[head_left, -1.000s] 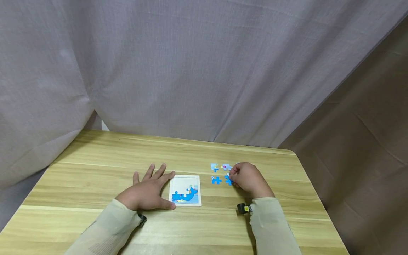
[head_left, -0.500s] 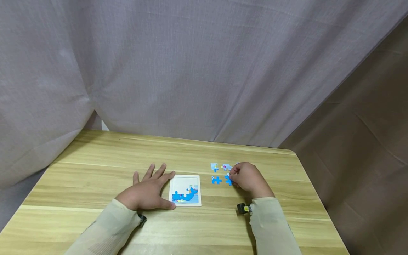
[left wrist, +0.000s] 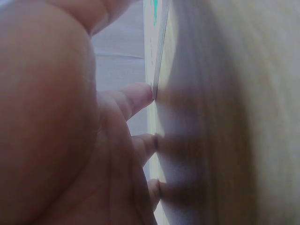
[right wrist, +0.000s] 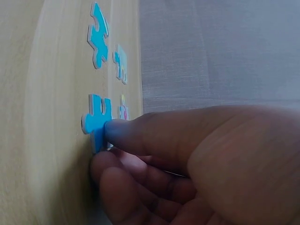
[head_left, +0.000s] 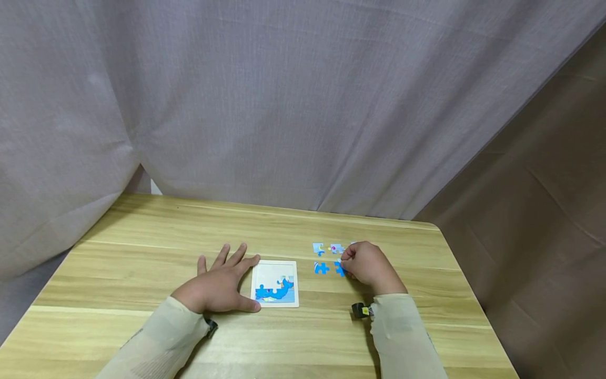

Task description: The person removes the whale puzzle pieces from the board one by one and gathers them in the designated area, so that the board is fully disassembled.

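A pale square puzzle tray [head_left: 274, 268] lies on the table, its lower part filled with joined pieces that show a blue sea animal. My left hand [head_left: 220, 287] rests at its left side with fingers spread; thumb and index finger touch the frame's left corners. To the right, my right hand [head_left: 369, 266] pinches a blue jigsaw piece [right wrist: 97, 123], the thumb on its face and curled fingers at its edge. Another blue piece [head_left: 321, 268] lies just left of it. Behind are a light-blue piece [head_left: 318, 248] and a piece with a pink swirl [head_left: 336, 248]; the right hand partly covers a further one.
The wooden table [head_left: 303, 342] ends at a grey curtain [head_left: 265, 105] along the back, with a darker curtain [head_left: 535, 221] on the right. A black wrist camera [head_left: 361, 310] sits by the right sleeve.
The blue piece under the right fingers has shifted and turned slightly. The left hand and the tray stay where they were.
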The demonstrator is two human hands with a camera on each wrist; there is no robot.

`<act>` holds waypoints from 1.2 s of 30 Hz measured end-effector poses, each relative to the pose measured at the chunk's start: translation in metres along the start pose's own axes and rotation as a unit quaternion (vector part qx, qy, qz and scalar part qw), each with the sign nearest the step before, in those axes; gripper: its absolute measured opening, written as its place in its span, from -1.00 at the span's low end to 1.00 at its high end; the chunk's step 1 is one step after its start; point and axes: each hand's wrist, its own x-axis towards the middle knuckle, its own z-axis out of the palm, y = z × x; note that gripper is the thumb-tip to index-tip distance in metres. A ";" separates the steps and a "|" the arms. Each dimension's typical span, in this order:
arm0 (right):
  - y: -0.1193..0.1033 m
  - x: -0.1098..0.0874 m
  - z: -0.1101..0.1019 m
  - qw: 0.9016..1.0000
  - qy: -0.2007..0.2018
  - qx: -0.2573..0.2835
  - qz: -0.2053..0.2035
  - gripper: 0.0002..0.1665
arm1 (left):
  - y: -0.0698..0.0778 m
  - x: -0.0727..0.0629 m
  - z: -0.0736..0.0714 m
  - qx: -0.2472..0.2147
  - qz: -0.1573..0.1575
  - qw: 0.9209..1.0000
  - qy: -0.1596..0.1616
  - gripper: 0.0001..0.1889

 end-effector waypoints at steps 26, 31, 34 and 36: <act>-0.072 -0.024 0.023 0.986 -0.011 -0.009 -0.166 -0.95 | -0.003 0.001 0.004 0.001 -0.004 1.000 -0.001 0.24; -0.087 -0.027 0.039 0.975 -0.046 -0.037 -0.212 -0.89 | -0.002 0.002 0.003 0.006 -0.006 1.000 -0.002 0.25; -0.092 -0.028 0.044 0.970 -0.063 -0.057 -0.229 -0.80 | -0.002 0.002 0.001 0.003 -0.008 1.000 -0.007 0.25; -0.095 -0.029 0.047 0.967 -0.069 -0.069 -0.234 -0.77 | -0.002 0.002 0.001 0.001 -0.009 1.000 -0.009 0.25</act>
